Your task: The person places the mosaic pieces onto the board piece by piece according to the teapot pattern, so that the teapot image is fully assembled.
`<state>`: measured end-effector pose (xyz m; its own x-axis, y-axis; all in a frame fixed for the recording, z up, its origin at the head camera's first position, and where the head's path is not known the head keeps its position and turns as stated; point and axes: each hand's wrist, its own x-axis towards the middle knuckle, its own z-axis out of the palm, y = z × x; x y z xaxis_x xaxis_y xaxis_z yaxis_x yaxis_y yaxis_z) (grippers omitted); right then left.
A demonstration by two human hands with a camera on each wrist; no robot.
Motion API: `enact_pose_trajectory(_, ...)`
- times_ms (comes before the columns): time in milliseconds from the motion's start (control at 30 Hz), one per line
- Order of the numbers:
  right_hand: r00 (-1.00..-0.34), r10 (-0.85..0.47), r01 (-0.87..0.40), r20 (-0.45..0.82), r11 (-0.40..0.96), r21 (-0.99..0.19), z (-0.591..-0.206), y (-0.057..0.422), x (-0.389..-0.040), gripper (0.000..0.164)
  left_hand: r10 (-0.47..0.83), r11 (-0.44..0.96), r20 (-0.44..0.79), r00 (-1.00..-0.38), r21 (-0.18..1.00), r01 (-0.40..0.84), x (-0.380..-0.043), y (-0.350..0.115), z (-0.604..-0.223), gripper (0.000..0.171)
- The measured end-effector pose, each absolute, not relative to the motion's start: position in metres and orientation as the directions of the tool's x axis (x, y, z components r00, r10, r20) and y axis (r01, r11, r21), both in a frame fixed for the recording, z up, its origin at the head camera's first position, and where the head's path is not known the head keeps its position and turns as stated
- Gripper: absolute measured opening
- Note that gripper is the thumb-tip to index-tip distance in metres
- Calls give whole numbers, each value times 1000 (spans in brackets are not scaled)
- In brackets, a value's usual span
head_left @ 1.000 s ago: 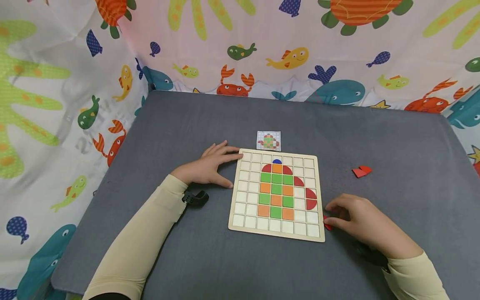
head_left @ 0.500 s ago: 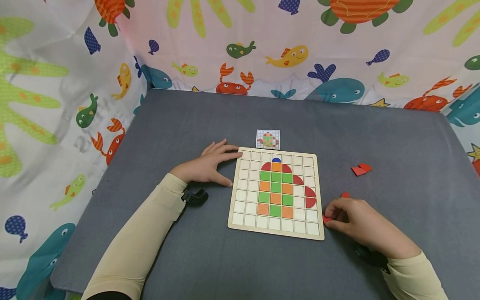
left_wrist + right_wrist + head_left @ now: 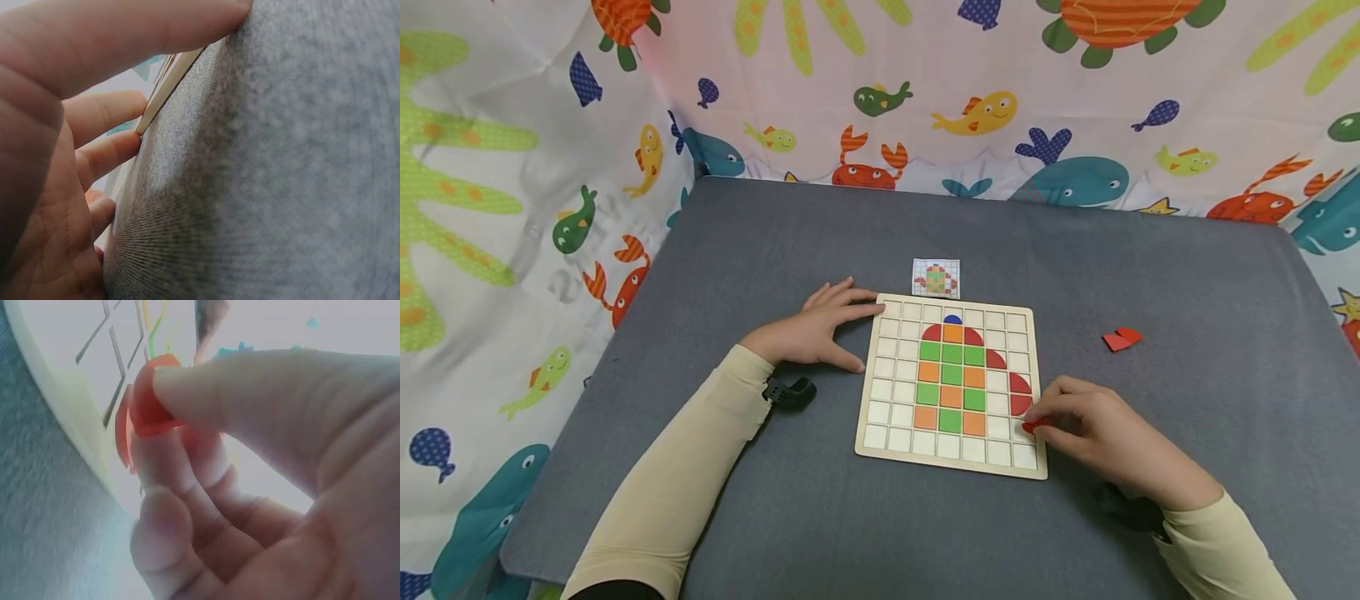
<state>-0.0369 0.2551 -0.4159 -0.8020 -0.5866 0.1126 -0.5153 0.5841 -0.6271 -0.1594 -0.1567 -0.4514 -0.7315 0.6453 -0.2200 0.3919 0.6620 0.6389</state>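
Note:
A square wooden grid board (image 3: 951, 469) lies on the grey table, its cells partly filled with green, orange, red and blue tiles. Over the board's right edge, my right hand (image 3: 1097, 433) pinches a red tile (image 3: 149, 400) with one rounded side between thumb and fingers. The held tile is just below two red quarter-round tiles (image 3: 1020, 393) set in the rightmost column. My left hand (image 3: 808, 335) rests beside the board's left edge, fingers spread, fingertips touching the upper left corner and thumb lower along the side.
A small printed card (image 3: 936, 278) showing a coloured grid pattern lies just behind the board. To the right, loose red tiles (image 3: 1122, 340) lie together on the table (image 3: 1210, 333). A curtain (image 3: 820, 117) printed with sea animals hangs around the table's back and left.
My right hand has picked up a red tile from the table beside the board and carried it left over the board's right edge. My left hand has stayed put.

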Motion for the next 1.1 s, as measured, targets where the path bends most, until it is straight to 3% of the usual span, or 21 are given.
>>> enact_pose_trajectory(300, -781, -621, -427, -61, 604, -673, -417, 231, -48, 20, 649, 664, -226, -727, 636, 395, -160, -156, -454, 95)
enact_pose_trajectory(567, -746, -666, -476, -22, 556, -681, -426, 222, -56, 21, 645, 663, -226, -730, 640, 388, -160, -156, -453, 95)
enact_pose_trajectory(1100, -776, -630, -498, 42, 571, -653, -432, 220, -60, 21, 644, 666, -223, -732, 634, 394, -160, -156, -453, 96)
